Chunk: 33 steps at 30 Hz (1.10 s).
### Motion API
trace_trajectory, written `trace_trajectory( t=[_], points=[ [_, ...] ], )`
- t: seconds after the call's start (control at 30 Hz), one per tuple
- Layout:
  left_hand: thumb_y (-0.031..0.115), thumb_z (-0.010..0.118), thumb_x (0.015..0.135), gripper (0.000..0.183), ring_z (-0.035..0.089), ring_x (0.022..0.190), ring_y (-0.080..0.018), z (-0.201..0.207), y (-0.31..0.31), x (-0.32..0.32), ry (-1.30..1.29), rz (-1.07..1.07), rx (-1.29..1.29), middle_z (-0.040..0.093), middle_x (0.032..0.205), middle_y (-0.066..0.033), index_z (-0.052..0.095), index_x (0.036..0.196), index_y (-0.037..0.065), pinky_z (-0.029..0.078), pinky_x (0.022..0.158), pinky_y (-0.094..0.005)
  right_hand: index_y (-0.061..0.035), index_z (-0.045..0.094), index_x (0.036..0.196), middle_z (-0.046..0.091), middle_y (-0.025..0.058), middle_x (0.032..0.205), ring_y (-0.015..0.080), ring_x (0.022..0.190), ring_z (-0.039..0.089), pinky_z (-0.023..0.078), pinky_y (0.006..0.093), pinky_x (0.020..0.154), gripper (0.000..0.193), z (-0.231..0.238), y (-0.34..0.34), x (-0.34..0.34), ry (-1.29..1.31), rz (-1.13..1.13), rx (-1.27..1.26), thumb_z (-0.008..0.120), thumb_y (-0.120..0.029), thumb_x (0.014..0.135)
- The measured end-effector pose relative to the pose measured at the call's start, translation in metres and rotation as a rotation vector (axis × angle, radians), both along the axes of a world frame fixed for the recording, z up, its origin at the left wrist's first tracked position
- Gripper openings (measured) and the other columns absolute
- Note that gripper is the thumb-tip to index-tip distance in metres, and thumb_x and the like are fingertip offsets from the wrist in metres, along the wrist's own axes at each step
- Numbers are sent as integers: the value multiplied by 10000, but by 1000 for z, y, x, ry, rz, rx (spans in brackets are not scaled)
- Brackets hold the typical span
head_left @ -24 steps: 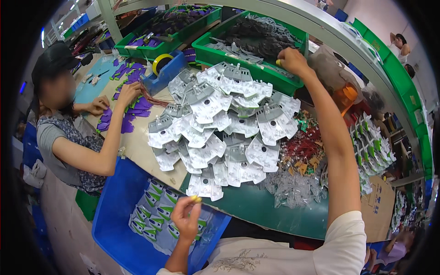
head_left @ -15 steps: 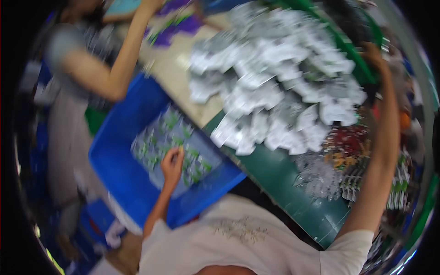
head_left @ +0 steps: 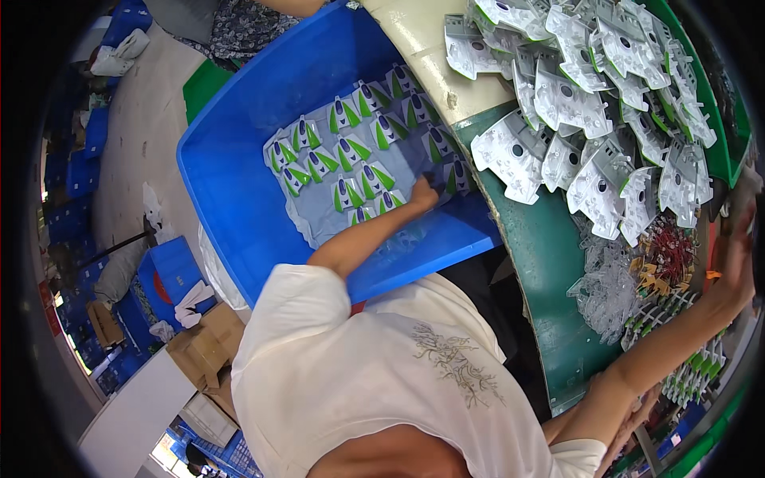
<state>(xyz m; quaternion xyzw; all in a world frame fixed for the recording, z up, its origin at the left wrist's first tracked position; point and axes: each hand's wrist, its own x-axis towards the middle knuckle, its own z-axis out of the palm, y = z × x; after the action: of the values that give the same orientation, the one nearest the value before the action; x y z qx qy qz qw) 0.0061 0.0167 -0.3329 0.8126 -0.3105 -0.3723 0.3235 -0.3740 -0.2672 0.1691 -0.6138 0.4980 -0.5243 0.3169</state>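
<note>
Green table [head_left: 551, 275], four o'clock. In the deep blue plastic bin [head_left: 227, 151], a white-and-green V-shaped plastic part [head_left: 457, 177] lies at two o'clock from the nearer left hand [head_left: 424, 193], whose grip cannot be told.

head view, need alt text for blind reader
A person's left hand is in a blue bin of green-and-white parts. The right hand is near the picture's right edge; between them, grey-white plastic shells are heaped on a table.

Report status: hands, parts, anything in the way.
Left hand down inside blue bin, grip unclear. Right hand at far right of view, grip unclear. Green-and-white plastic parts laid out in bin. Nothing visibly blocking left hand.
</note>
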Motion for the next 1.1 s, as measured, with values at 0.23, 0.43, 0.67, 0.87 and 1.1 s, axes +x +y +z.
trace_trajectory(
  t=[0.23, 0.43, 0.67, 0.87, 1.1],
  points=[
    [393, 644, 780, 546, 537, 1051, -387, -42, -68, -75, 143, 360, 165, 560, 1110, -222, 501, 1150, 17, 435, 893, -441, -49, 367, 1278, 369, 24, 877, 112, 711, 372, 395, 197, 587, 362, -60, 152, 73, -893, 378, 501, 486, -120, 943],
    [359, 503, 846, 439, 599, 940, -387, -105, -57, -38, 297, 403, -93, 612, 1009, -271, 593, 1077, -3, 455, 827, -452, -1, 80, 1447, 426, 207, 1299, 263, 1022, 581, 586, 299, 619, 828, -88, 203, 122, -791, 280, 672, 625, -61, 827],
    [341, 430, 883, 406, 612, 915, -353, -138, -92, 10, 573, 612, -190, 626, 968, -231, 590, 1024, -5, 467, 795, -427, -18, 180, 1434, 503, 255, 1233, 289, 987, 624, 571, 332, 740, 756, -93, 223, 132, -375, 129, 602, 644, -79, 841],
    [311, 449, 895, 339, 623, 878, -319, -228, -89, 22, 568, 283, -347, 629, 933, -192, 576, 1021, 23, 487, 762, -410, 1, 395, 1334, 480, 216, 1291, 295, 1029, 609, 576, 303, 746, 440, -120, 228, 109, -386, 17, 584, 525, -48, 916],
    [259, 447, 929, 233, 624, 758, -274, -195, -68, 58, 744, 26, -260, 620, 823, -119, 588, 943, 74, 517, 680, -454, 34, 416, 1303, 583, 131, 1084, 147, 852, 601, 539, 275, 693, 393, -121, 231, 141, -220, 93, 434, 504, -64, 934]
  ],
)
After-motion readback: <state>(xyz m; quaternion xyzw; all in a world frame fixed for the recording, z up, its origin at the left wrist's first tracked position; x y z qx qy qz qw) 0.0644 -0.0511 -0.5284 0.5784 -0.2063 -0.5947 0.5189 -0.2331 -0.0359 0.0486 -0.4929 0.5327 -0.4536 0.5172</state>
